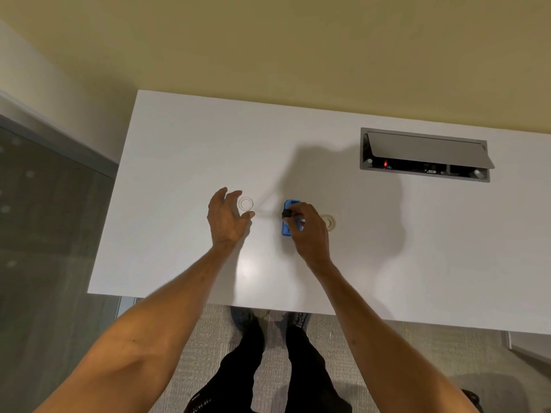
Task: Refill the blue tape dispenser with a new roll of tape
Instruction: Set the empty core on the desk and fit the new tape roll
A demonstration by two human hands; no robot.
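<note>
The blue tape dispenser (287, 223) lies on the white table (179, 162), partly covered by my right hand (308, 231). That hand pinches a small black piece (286, 213), likely the dispenser's spool, just above the dispenser's left edge. A clear ring (246, 203), seemingly an empty tape core, lies flat to the left. My left hand (225, 217) hovers beside it with fingers spread and curled, holding nothing. A whitish roll of tape (329, 222) lies right of the dispenser, half hidden behind my right hand.
An open cable box (425, 155) with a raised grey lid is set into the table at the back right. The table's near edge runs just in front of my legs. A grey glass panel stands to the left.
</note>
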